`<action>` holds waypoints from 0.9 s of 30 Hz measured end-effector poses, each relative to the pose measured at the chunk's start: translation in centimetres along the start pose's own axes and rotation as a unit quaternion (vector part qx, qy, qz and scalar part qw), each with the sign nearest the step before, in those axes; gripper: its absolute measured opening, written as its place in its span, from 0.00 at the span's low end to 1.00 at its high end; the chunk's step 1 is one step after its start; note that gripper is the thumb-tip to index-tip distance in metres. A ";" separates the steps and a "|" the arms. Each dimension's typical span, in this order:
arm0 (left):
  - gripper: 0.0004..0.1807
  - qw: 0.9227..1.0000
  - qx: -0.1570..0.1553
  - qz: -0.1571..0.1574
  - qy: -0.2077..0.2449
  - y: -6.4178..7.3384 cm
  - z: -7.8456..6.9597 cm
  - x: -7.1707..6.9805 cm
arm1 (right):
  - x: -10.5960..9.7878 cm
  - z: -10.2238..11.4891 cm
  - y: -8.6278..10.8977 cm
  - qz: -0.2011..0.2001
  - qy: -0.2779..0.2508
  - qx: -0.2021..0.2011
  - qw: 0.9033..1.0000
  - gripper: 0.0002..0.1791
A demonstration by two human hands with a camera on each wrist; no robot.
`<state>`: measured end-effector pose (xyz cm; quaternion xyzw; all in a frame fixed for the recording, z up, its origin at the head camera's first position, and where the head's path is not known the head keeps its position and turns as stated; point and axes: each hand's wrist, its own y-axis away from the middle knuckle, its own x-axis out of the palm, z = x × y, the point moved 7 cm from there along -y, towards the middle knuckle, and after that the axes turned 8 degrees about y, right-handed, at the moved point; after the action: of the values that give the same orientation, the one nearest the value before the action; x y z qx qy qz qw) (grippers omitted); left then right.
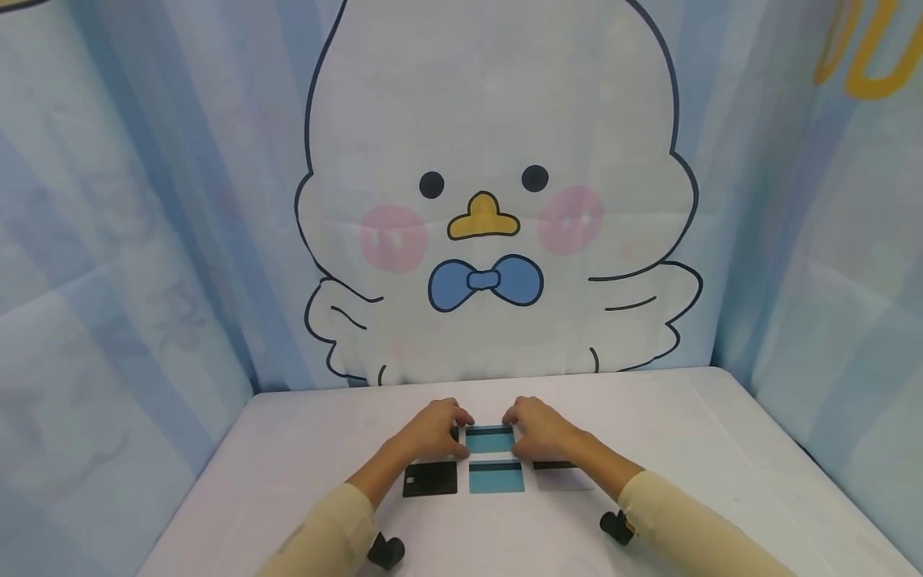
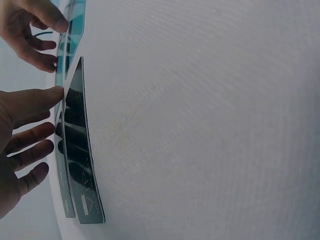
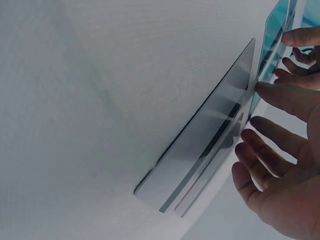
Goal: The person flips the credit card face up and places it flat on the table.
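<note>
Six flat cards lie on the white table in two rows, black, teal and silver from left to right. At the back teal card (image 1: 489, 439), my left hand (image 1: 433, 430) touches the left edge with thumb and forefinger. On its right edge rest the thumb and forefinger of my right hand (image 1: 542, 429). The other fingers of both hands are loosely spread. Below it lies the front teal card (image 1: 496, 478), between a black card (image 1: 430, 479) and a silver card (image 3: 210, 125) with a dark stripe. The hands mostly hide the outer back cards.
The white tabletop (image 1: 288, 449) stretches around the cards. Behind it hangs a pale blue curtain (image 1: 634, 336) printed with a cartoon bird. Small black devices (image 1: 385, 553) sit at both wrists.
</note>
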<state>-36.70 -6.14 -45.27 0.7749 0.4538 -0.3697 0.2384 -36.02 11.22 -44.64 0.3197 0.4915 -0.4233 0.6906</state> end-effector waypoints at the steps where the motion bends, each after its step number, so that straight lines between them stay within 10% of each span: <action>1: 0.26 1.000 0.000 0.001 -0.003 -0.1 0.0 0.0 | 0.0 -0.1 0.0 0.001 0.000 -0.001 1.000 0.24; 27: 0.26 0.998 0.000 0.044 -0.040 -1.2 -0.8 0.1 | 0.1 -0.3 -0.9 0.035 -0.014 0.019 0.999 0.23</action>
<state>-37.43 -4.97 -44.85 0.7787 0.4095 -0.3896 0.2723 -36.99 11.07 -44.83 0.3433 0.4621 -0.4130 0.7057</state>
